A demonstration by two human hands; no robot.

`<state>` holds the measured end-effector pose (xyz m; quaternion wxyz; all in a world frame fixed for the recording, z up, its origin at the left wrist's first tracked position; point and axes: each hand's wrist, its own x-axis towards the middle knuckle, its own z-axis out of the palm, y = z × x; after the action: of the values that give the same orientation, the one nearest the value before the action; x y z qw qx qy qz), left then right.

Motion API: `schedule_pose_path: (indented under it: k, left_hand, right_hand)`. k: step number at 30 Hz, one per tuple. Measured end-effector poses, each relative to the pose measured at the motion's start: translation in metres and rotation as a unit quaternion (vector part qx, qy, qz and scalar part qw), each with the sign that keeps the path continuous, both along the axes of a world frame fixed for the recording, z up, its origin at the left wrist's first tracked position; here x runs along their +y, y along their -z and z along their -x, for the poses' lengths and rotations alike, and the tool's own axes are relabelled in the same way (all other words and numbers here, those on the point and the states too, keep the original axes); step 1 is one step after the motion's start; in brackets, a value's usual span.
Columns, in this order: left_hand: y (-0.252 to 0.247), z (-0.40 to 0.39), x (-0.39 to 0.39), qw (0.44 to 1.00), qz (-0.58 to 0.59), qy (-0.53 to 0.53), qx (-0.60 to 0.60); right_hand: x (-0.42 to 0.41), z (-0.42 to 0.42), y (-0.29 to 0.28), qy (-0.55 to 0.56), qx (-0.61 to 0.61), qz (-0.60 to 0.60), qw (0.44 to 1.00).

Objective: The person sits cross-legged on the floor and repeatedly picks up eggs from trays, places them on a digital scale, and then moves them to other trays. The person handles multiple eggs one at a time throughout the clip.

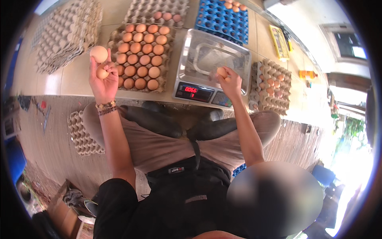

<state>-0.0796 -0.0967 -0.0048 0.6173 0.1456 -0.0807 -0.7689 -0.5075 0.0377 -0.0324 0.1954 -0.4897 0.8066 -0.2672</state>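
Observation:
My left hand (pixel 105 82) is raised beside a full pulp egg tray, holding two eggs. One pale egg (pixel 99 54) sits at the fingertips, and a browner egg (pixel 102 72) is tucked under the curled fingers. Over the steel pan (pixel 206 70) of a digital scale, my right hand (pixel 232 82) grips two eggs (pixel 221 72), the lower one partly covered by my fingers. Whether they touch the pan I cannot tell. Red digits glow on the scale's display (pixel 194 92). Rows of brown eggs (pixel 145 60) fill the pulp tray (pixel 162 80) between my left hand and the scale.
Stacked empty pulp trays (pixel 71 33) stand at left. Behind are a pulp tray (pixel 149 7) with three eggs and a blue plastic tray (pixel 220 22) with several. Rightward are another part-filled pulp tray (pixel 283 101), a yellow case (pixel 279 41) and an orange bottle (pixel 307 74).

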Motion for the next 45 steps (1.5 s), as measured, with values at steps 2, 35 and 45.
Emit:
schedule_pose_path:
  k: [2,35,45]
  left_hand:
    - [-0.005,-0.019,0.0,0.999,0.003,-0.03,0.029]
    - [-0.012,-0.035,0.002,0.988,-0.021,-0.137,-0.071]
    - [-0.021,0.091,0.027,0.979,-0.041,0.086,-0.179]
  right_hand:
    - [-0.011,-0.028,-0.011,0.052,-0.187,-0.004,0.981]
    - [-0.044,0.018,0.038,-0.037,-0.025,0.032,0.998]
    - [-0.003,0.02,-0.02,-0.049,0.11,0.115,0.986]
